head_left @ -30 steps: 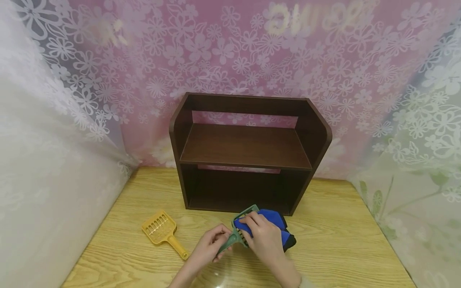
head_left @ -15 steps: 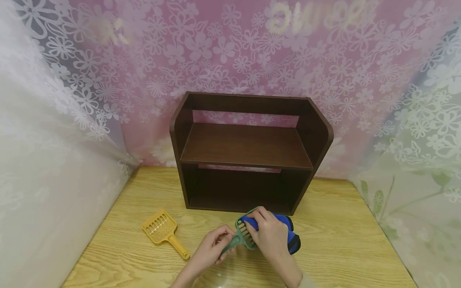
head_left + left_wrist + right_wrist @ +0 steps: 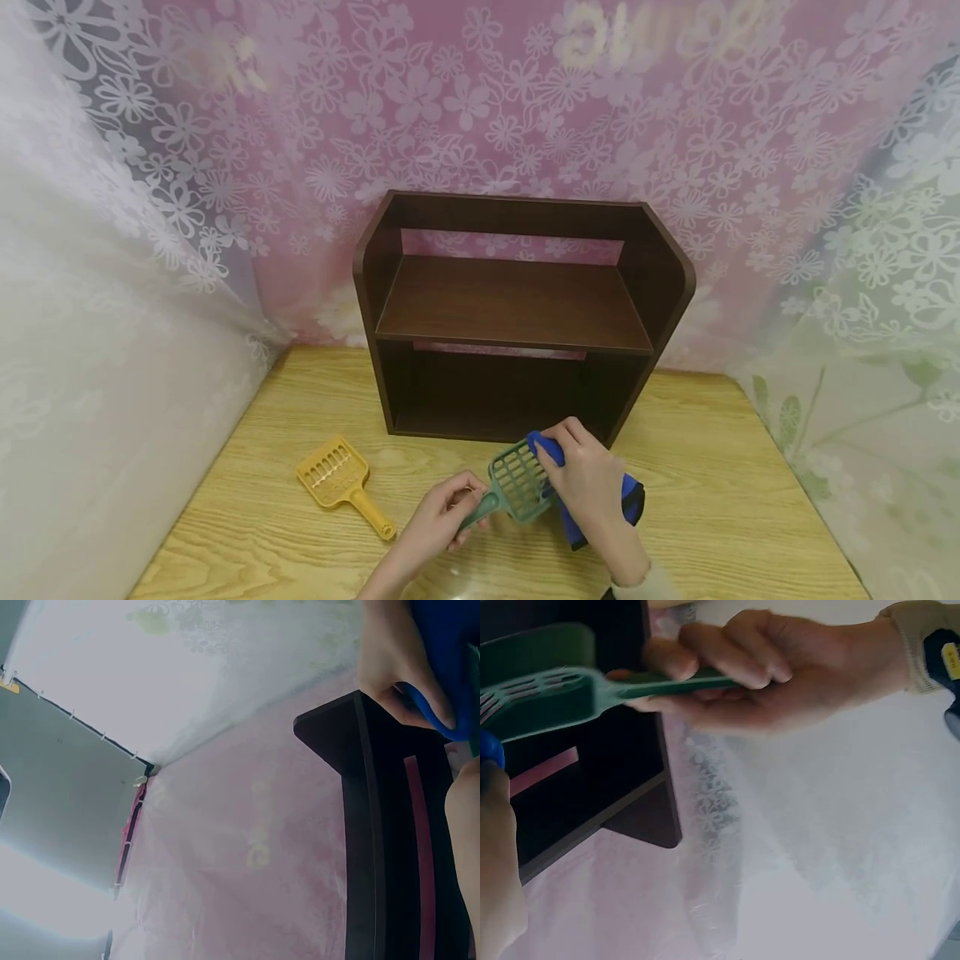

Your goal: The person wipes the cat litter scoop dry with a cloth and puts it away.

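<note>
Green scoop [image 3: 517, 483] in front of the shelf [image 3: 513, 304], over the near part of the worktop [image 3: 712, 500], somewhat right of the middle of what shows; whether it touches the wood, you cannot tell from these views. Your left hand [image 3: 447, 504] has its fingers curled round the handle, thumb on top, the slotted head pointing away from you and to the right. Your right hand [image 3: 588, 479] is closed on a blue cloth [image 3: 546, 448], pinching one fold between thumb and fingers at the far right rim of the scoop head; the rest of the cloth, edged in black, bunches below and beside your palm. Most of the slots show uncovered. Yellow scoop [image 3: 343, 492] lies apart to the left, toward the worktop's left edge, its head away from you and its handle slanting back toward your left forearm. Shelf, dark brown, two tiers, stands near the worktop's back edge. Flowered curtain [image 3: 450, 108], pink, behind it. Right wrist view: beige cuff [image 3: 911, 645] and dark strap [image 3: 939, 660] on your left arm.
</note>
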The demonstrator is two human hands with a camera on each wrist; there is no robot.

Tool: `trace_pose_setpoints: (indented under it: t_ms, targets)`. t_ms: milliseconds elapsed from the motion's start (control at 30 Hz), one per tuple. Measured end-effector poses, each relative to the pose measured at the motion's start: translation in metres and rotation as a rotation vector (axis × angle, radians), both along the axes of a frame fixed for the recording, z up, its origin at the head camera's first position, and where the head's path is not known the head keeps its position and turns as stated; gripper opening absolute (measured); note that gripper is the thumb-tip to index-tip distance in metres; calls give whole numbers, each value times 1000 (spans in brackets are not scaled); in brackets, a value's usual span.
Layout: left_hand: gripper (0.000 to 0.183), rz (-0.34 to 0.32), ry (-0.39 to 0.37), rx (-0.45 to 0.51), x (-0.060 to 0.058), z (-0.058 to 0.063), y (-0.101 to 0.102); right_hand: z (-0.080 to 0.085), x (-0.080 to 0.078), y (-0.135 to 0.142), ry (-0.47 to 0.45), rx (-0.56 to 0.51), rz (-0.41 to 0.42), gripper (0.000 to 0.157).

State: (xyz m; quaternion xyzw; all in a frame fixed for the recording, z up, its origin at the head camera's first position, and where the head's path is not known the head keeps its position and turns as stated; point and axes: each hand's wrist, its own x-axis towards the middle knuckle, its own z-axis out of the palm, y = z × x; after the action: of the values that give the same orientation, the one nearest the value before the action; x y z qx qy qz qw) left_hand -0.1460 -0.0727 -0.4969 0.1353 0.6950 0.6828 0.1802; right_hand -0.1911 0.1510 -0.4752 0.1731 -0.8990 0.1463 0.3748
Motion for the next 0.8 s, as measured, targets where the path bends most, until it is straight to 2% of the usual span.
trace_pose_setpoints:
  t_ms: [100, 200, 367, 467, 667, 733, 800]
  targets:
    - [27, 34, 24, -13, -2, 2, 3, -2, 5, -8, -17, 16, 93, 21]
    - [24, 60, 53, -13, -4, 9, 6, -5, 12, -18, -23, 24, 165, 20]
    - [23, 71, 43, 10, -1, 27, 4, -6, 21, -25, -24, 25, 215, 20]
    - [22, 83, 41, -9, -2, 25, 2, -5, 23, -26, -40, 24, 185, 19]
    - [22, 90, 68, -23, -7, 4, 4, -7, 17, -20, -55, 24, 55, 20]
    - [21, 89, 75, -26, -6, 3, 5, -8, 13, -16, -51, 28, 16, 21]
    - [21, 89, 71, -25, -3, 8, 6, -9, 10, -12, -62, 12, -4, 22]
